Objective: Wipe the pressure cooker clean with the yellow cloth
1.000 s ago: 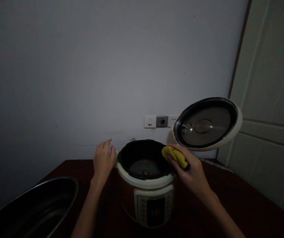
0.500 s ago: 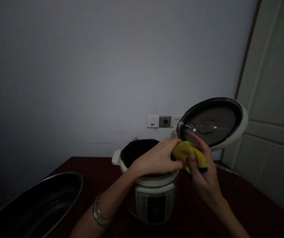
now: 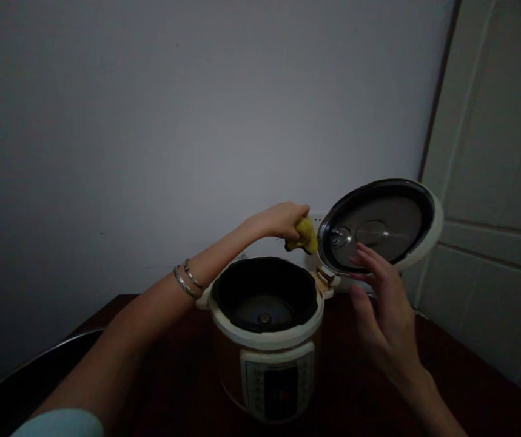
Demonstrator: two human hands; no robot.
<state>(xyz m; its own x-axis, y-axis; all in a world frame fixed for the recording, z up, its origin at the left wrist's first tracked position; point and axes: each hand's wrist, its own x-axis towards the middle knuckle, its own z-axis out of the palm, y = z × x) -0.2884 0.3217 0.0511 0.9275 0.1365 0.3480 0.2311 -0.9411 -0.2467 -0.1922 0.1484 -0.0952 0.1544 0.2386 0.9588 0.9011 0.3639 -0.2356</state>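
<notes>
A white electric cooker stands on the dark table, its black inner pot showing. Its lid is swung up and open to the right, metal underside facing me. My left hand is raised behind the pot and is closed on a bunched yellow cloth, held against the lid's left rim. My right hand hovers just below the lid with fingers apart and nothing in it. Bangles sit on my left wrist.
A large dark metal bowl lies at the left edge of the dark red table, mostly hidden by my left arm. A grey wall is behind, and a pale door stands at the right.
The yellow cloth passed from my right hand to my left. My left hand then lifted it up to the lid's left rim, and my right hand opened below the lid.
</notes>
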